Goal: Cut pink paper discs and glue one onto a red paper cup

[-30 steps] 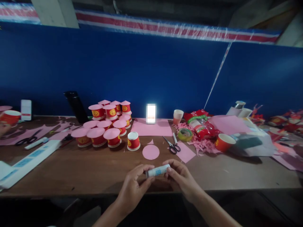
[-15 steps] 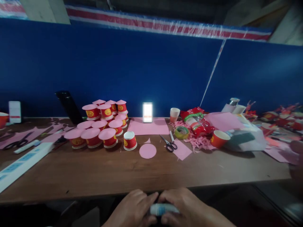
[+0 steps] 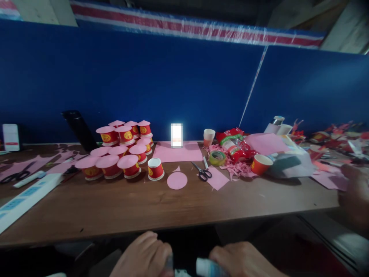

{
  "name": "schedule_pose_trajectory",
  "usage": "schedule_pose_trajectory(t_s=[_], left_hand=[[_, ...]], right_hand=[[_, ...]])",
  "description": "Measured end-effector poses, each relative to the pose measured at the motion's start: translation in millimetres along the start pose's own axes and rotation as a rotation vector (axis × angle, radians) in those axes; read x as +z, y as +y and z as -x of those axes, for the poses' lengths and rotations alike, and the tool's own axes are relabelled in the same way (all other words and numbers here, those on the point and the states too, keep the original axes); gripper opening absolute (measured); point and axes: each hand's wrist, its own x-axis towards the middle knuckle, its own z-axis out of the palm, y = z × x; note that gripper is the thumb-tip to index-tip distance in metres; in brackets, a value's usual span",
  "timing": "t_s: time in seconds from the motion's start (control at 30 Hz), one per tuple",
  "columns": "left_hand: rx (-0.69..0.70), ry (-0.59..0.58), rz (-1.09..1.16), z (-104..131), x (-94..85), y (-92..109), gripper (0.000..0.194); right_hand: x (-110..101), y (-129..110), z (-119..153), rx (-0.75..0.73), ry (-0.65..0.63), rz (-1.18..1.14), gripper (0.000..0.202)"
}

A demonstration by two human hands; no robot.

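Setting: a brown wooden bench (image 3: 144, 209) stood against a blue partition wall (image 3: 173, 84), the view blurred.
Glue stick: the white-and-blue glue stick (image 3: 206, 267) lay at the bottom edge of the view, below the bench's near edge, partly cut off.
Right hand: the right hand (image 3: 245, 261) was closed on the stick body, fingers curled over it from the right; the tube's left end projected past the fingers.
Left hand: the left hand (image 3: 144, 257) was just left of the tube, fingers curled together on a small dark piece (image 3: 170, 263); what that piece was could not be told.
Gap: a short space showed between the tube end and the left hand's fingers.
Bench centre: a pink paper circle (image 3: 177, 180), with one red paper cup (image 3: 155, 169) just beside it and scissors (image 3: 201, 172) near.
Bench left: a group of pink-topped red cups (image 3: 121, 154).
Bench right: a tape roll (image 3: 217, 157) and a red cup on its side (image 3: 261, 164).
Far right: another person's hand (image 3: 354, 196), blurred.
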Motion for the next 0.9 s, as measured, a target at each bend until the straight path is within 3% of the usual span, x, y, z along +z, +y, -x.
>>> schedule_pose_trajectory(t_s=[0.1, 0.13, 0.27, 0.37, 0.6, 0.77, 0.9], left_hand=[[-0.170, 0.098, 0.016, 11.5, -5.6, -6.5, 0.021], [-0.199, 0.101, 0.047, 14.2, -5.1, -6.6, 0.024], [-0.285, 0.023, 0.297, 13.6, 2.2, 0.2, 0.029], [-0.385, 0.030, 0.490, 2.2, 4.8, 8.4, 0.027], [-0.619, -0.034, 0.994, -28.5, 3.2, 24.1, 0.020], [-0.726, 0.067, 1.264, -39.5, 15.8, 27.4, 0.020], [-0.858, 0.066, 1.398, -44.2, 19.6, 31.1, 0.020]], right_hand=[[-17.1, -3.1, 11.2, 0.219, 0.233, -0.205, 0.009], [-20.0, -3.4, 12.4, 0.250, 0.258, -0.262, 0.010], [-21.7, -2.7, 8.1, 0.315, 0.170, -0.424, 0.010], [-19.1, -3.0, 3.1, 0.313, 0.177, -0.492, 0.009], [8.2, 1.3, -8.5, 0.266, 0.338, -0.711, 0.004], [29.9, -3.6, -22.9, 0.248, 0.461, -1.007, 0.017], [38.0, -11.4, -28.5, 0.241, 0.562, -1.163, 0.025]])
